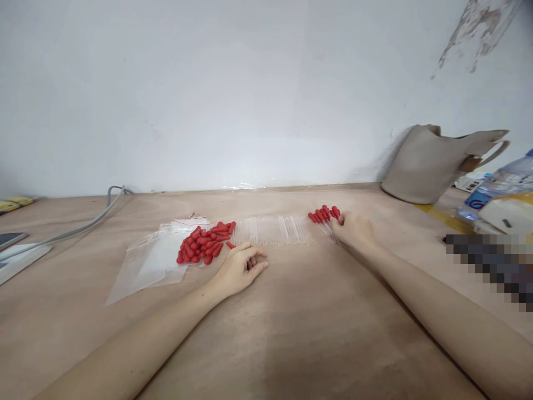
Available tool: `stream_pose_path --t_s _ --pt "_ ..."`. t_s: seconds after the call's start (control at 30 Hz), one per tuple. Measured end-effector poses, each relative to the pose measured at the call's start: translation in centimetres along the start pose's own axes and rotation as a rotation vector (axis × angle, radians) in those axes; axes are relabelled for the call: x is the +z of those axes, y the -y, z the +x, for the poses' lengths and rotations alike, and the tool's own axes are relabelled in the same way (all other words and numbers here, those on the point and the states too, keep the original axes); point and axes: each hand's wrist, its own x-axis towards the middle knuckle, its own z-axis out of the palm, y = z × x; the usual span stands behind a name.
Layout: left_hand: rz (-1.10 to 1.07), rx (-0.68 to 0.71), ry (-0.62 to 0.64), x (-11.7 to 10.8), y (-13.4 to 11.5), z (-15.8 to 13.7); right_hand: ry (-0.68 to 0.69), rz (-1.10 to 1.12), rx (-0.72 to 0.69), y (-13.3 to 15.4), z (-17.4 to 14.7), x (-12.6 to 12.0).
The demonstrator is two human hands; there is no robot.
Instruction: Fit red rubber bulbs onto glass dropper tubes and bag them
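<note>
A row of clear thin glass tubes (275,229) lies side by side across the middle of the table. Left of it, a heap of red rubber bulbs (204,242) sits partly on clear plastic bags (160,264). My left hand (241,268) rests just in front of the tubes, thumb and fingers apart with nothing visible between them. One loose bulb (230,245) shows just behind its knuckles. To the right, several glass droppers with red bulbs (323,213) lie together. My right hand (352,229) pinches at the right side of this group, its fingertips on a dropper and partly hidden.
A beige bag-like container (420,166) leans by the wall at right, beside a plastic bottle (499,180) and a white object (508,219). A pixelated dark object (491,266) lies nearer. A grey cable (87,225) runs along the left side.
</note>
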Motion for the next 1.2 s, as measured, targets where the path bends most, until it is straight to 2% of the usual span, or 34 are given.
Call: stream_pose_path --t_s 0.2,0.43,0.6,0.77,0.83,0.87,0.93,1.07,1.2 --pt "-0.014 0.009 -0.005 0.1 0.0 0.0 0.013 -0.035 0.005 0.4 -0.2 -0.2" --pt "-0.013 0.023 0.014 0.1 0.1 0.0 -0.030 0.057 -0.140 2.9 -1.2 0.7" --pt "0.022 0.033 0.016 0.4 0.2 -0.1 0.013 0.027 -0.162 4.1 -1.6 1.3" --pt "0.336 0.124 -0.167 -1.1 1.1 0.4 0.056 0.015 -0.137 3.7 -1.4 1.1" --pt "0.491 0.074 -0.212 -2.5 1.8 0.7 0.064 0.008 -0.128 3.6 -1.4 1.0" --pt "0.552 0.046 -0.200 -3.2 2.2 0.9 0.068 0.004 -0.126 3.6 -1.4 1.0" --pt "0.613 0.053 -0.080 -4.6 3.0 1.1 0.065 -0.007 -0.138 3.5 -1.4 1.2" --pt "0.521 0.093 0.146 -6.4 3.7 1.4 0.015 -0.040 -0.223 3.3 -1.3 1.8" --pt "0.444 0.063 0.243 -6.6 3.6 1.5 -0.073 -0.121 -0.333 3.0 -1.4 2.2"
